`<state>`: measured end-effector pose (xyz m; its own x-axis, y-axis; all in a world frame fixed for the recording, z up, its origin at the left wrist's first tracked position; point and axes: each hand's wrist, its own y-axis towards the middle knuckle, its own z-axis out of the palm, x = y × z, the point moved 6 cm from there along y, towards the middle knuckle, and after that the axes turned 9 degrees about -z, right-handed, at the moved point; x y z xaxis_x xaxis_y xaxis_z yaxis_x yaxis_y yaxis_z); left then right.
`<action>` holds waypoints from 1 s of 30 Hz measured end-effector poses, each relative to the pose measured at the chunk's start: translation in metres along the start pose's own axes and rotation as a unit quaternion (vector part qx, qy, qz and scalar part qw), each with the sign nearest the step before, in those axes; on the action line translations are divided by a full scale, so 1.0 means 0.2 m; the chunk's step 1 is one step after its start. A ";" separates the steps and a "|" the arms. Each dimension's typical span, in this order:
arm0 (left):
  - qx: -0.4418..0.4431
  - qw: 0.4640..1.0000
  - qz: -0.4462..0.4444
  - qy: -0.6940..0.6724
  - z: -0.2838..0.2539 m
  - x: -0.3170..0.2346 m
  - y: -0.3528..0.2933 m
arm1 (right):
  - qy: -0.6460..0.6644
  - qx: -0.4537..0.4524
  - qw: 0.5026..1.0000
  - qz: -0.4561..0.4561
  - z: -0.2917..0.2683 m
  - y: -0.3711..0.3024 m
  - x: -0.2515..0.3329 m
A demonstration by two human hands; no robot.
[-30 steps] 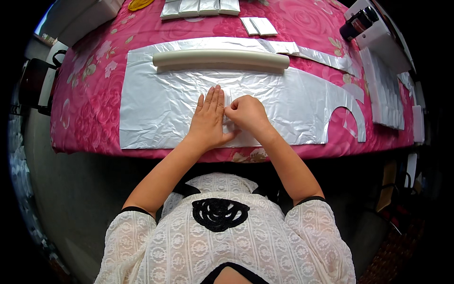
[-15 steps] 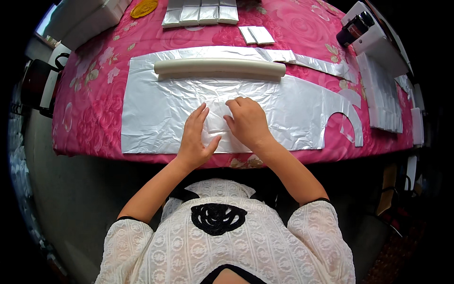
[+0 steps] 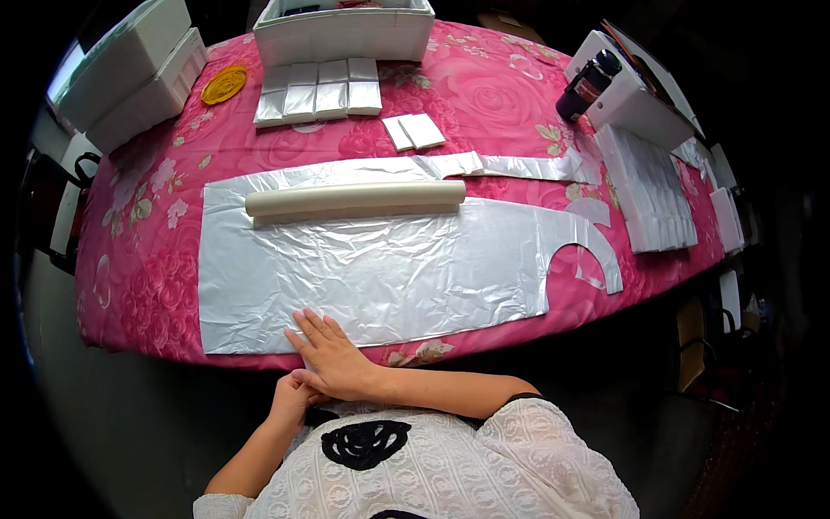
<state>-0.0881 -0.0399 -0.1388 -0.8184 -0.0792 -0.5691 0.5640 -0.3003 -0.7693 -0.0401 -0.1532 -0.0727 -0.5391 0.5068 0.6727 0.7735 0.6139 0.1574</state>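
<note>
A silvery white plastic sheet [image 3: 389,268] lies spread along the near side of the table, with a curved cutout at its right end. My right hand [image 3: 335,356] reaches across to the left and rests at the sheet's near edge, fingers stretched out. Just below it my left hand [image 3: 292,400] is closed, its fingertips tucked against the right hand's heel. Whatever it holds, if anything, is hidden. A cream-coloured roll or tube [image 3: 354,199] lies lengthwise on the sheet's far part, out of reach of both hands.
Beyond the sheet are two small folded white packets [image 3: 414,131] and rows of silvery packets [image 3: 318,89]. White foam boxes [image 3: 346,33] stand behind. A dark bottle [image 3: 590,85] and a stack of translucent packets [image 3: 647,192] are on the right. A yellow disc [image 3: 224,85] lies far left.
Both hands have moved from the sheet's middle toward me and left, to the near edge. The small folded piece between them is no longer visible on the sheet. The view has shifted.
</note>
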 end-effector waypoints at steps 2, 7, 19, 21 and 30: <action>-0.026 0.999 0.028 0.015 0.03 -0.06 -0.02 | 0.028 0.004 1.000 -0.006 0.02 -0.02 0.03; -0.055 0.937 0.149 0.310 0.08 -0.20 -0.08 | -0.060 -0.042 0.993 -0.091 -0.09 -0.07 0.03; -0.040 0.890 0.297 0.344 0.29 -0.35 -0.16 | -0.081 -0.139 0.982 -0.099 -0.27 -0.25 -0.04; -0.001 0.913 0.300 0.276 0.27 -0.33 -0.12 | -0.034 -0.169 0.982 -0.081 -0.30 -0.27 -0.04; 0.038 0.915 0.326 0.236 0.24 -0.31 -0.12 | 0.059 -0.209 0.976 -0.025 -0.44 -0.35 0.00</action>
<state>-0.0559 -0.0727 -0.0708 -0.1619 0.1488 -0.9755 0.8915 -0.4018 -0.2092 -0.0660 -0.2493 -0.0207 -0.5562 0.3945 0.7315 0.8292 0.3222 0.4567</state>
